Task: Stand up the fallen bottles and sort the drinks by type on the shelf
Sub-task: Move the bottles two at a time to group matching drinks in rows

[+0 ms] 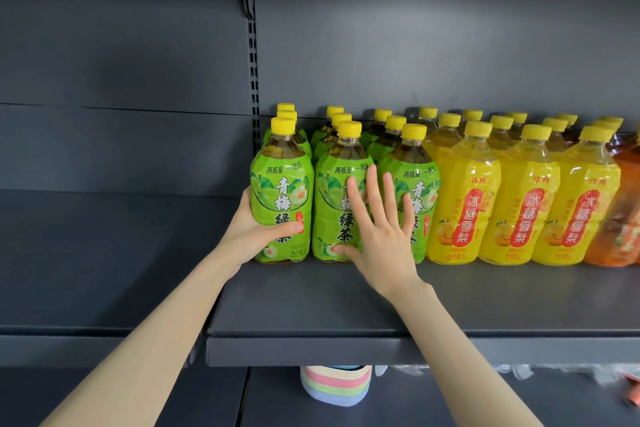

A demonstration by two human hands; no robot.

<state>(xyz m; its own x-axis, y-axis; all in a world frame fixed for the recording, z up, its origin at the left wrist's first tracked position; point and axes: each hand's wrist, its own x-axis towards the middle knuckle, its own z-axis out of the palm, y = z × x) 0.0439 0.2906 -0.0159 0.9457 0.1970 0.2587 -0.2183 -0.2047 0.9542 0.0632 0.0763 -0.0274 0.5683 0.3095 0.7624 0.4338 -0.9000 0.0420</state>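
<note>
While the left hand (254, 230) grips an upright green bottle (282, 199) (cap up), right fingers (375, 198) splay loose.

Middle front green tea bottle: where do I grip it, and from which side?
Grip the middle green tea bottle by the narrow neck under its yellow cap, coming from the front and above. Its body is hemmed in by neighbouring bottles on both sides, and the open right hand covers its label.

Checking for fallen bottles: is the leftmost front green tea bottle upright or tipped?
Upright. The leftmost front green tea bottle stands on its base on the shelf, yellow cap on top, with the left hand wrapped around it.
</note>
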